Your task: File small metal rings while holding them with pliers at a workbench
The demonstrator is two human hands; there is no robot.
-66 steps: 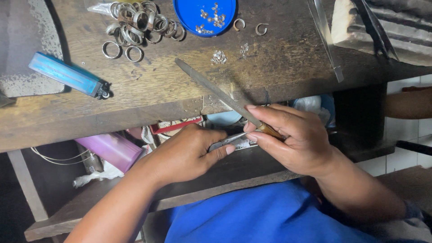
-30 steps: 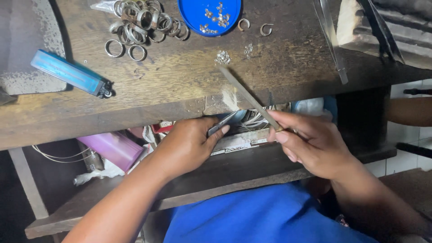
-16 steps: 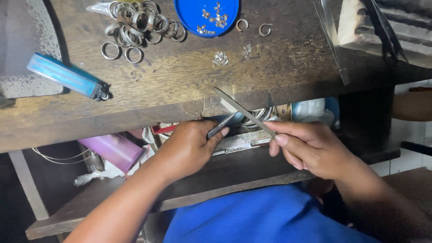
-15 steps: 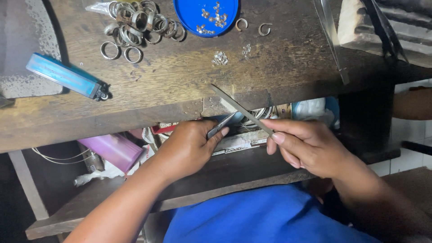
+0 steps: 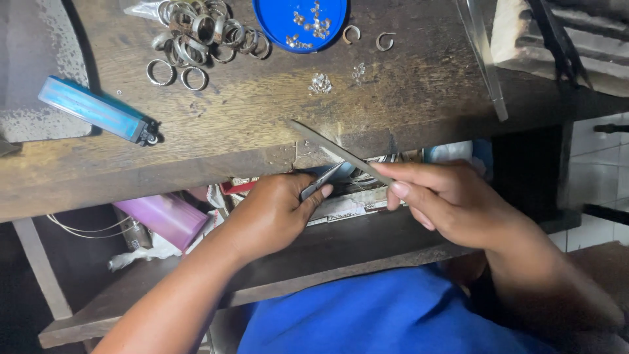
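My right hand (image 5: 452,200) grips a long grey metal file (image 5: 331,147) that slants up to the left over the front edge of the wooden bench (image 5: 249,124). My left hand (image 5: 272,213) pinches a small silvery metal piece (image 5: 319,183) just under the file, below the bench edge. File and piece meet near the notch in the bench front. What the piece is exactly, I cannot tell.
On the bench lie a heap of silver rings (image 5: 200,33), a blue lid (image 5: 301,19) holding small bits, two open rings (image 5: 367,38), tiny metal clusters (image 5: 321,83) and a blue lighter (image 5: 98,111). A pink box (image 5: 167,219) sits on the shelf below.
The file has been pulled back to the right and then pushed forward to the left again across the piece. My left hand has stayed in place.
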